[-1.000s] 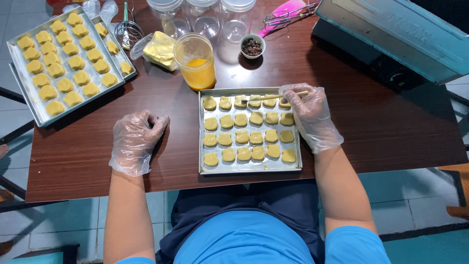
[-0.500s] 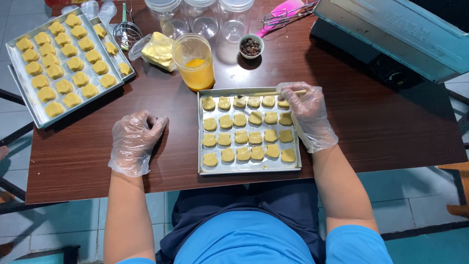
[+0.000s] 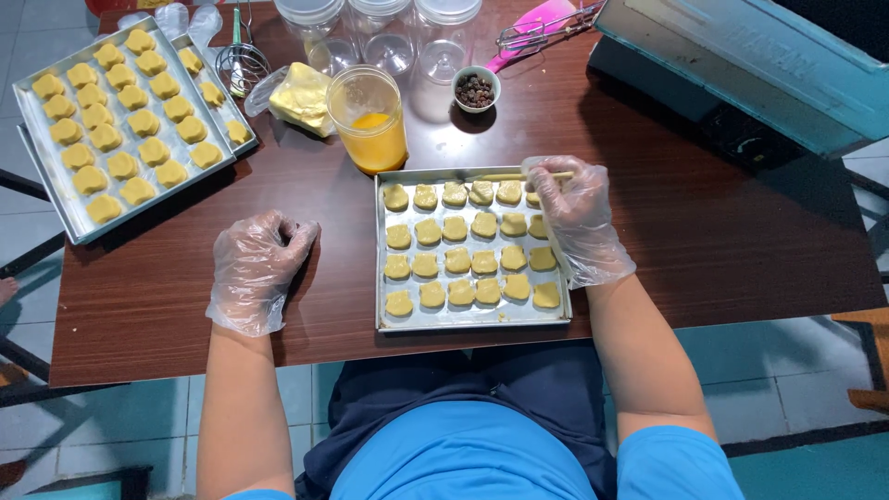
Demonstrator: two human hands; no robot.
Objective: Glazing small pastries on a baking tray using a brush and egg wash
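Observation:
A metal baking tray (image 3: pixel 472 320) lies in front of me on the brown table, filled with rows of pale yellow cookie dough pieces (image 3: pixel 457 260). My right hand (image 3: pixel 576 220), in a clear plastic glove, is over the tray's far right corner and grips a thin brush (image 3: pixel 505 177) that lies across the top row. My left hand (image 3: pixel 258 268), also gloved, rests loosely curled on the bare table left of the tray and holds nothing.
A second tray (image 3: pixel 56 202) of dough pieces sits at the far left. Behind the near tray stand a cup of orange-yellow liquid (image 3: pixel 370 120), a bag of butter (image 3: pixel 301 95), a whisk (image 3: pixel 241 60), empty clear jars (image 3: pixel 384 32), a small bowl of dark bits (image 3: pixel 476 89) and a grey-blue appliance (image 3: pixel 741 74).
My right hand with the brush has shifted slightly left along the top row. My left hand has stayed in place.

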